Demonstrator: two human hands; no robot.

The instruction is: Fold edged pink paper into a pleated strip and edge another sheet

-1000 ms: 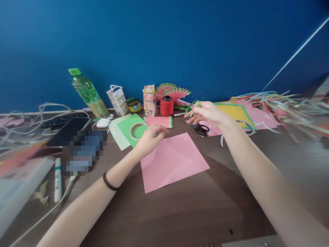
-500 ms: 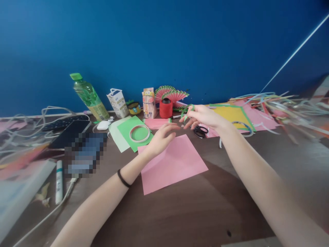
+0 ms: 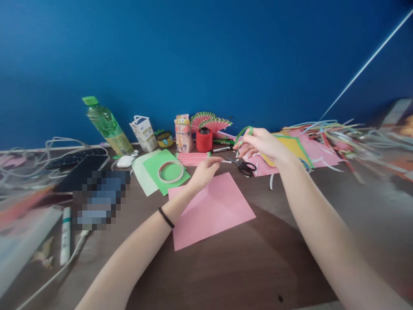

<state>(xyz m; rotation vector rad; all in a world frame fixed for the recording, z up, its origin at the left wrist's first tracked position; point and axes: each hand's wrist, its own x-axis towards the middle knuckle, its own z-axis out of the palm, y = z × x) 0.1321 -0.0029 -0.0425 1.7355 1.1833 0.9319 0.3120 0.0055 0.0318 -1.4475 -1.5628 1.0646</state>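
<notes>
My right hand (image 3: 260, 144) is raised over the back of the desk, its bent fingers holding a thin green strip (image 3: 241, 134) that curls around them. Below those fingers lie black-handled scissors (image 3: 247, 168). My left hand (image 3: 206, 172) hovers above the far edge of a pink paper sheet (image 3: 209, 215), fingers stretched to the right and nothing visible in them. Left of it, a roll of tape (image 3: 171, 181) rests on a green paper sheet (image 3: 150, 161). Pink pleated paper (image 3: 193, 159) lies just behind the left hand.
Along the blue wall stand a green bottle (image 3: 108, 125), a milk carton (image 3: 145, 134), a small pink box (image 3: 183, 140), a red spool (image 3: 204, 144) and pleated fans (image 3: 216, 125). Coloured strips (image 3: 335, 137) pile up on the right; a phone (image 3: 103, 200) and marker (image 3: 65, 237) are left.
My right hand has shifted slightly right with the green strip, showing more of the scissors. My left hand has drawn its fingers in a little, and the gap between the hands is wider.
</notes>
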